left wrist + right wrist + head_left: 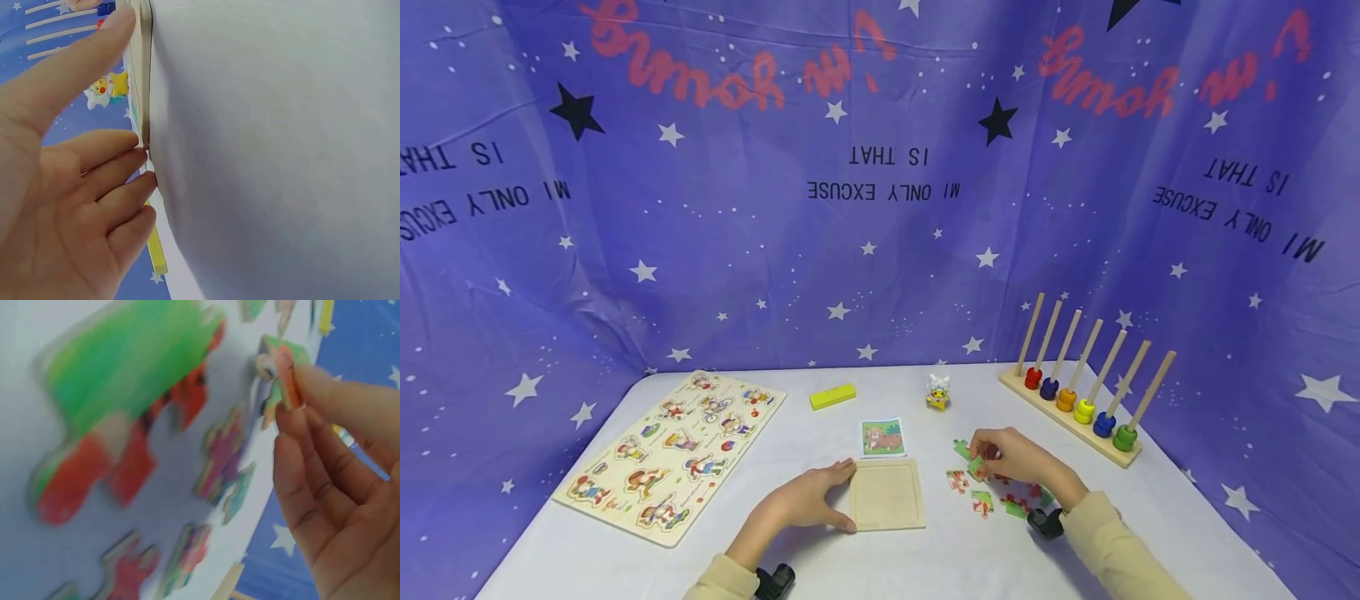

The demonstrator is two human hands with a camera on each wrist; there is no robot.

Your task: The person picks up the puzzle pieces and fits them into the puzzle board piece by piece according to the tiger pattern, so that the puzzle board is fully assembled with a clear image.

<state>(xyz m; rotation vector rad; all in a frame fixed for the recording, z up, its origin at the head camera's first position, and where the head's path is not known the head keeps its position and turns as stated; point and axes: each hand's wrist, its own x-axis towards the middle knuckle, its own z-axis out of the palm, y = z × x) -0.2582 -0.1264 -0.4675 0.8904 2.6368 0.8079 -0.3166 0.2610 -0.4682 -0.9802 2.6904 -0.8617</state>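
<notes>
My left hand (805, 502) rests against the left side of a square wooden puzzle tray (887, 497), thumb at the near corner and fingers at the far one. Those fingers (128, 199) look mostly straight in the left wrist view. With thumb and fingertips, my right hand (1018, 460) pinches a green and orange jigsaw piece (286, 369) over the table, right of the tray. Several loose jigsaw pieces (982, 502) lie around and below that hand, some partly hidden by it. Just behind the tray sits a small picture card (882, 438) with a brown animal on green.
A peg board (677, 446) with cartoon figures covers the table's left side. Toward the back lie a yellow block (832, 397) and a small white-and-yellow figurine (937, 392). At the right stands a wooden rack (1075, 417) of upright pegs with coloured beads.
</notes>
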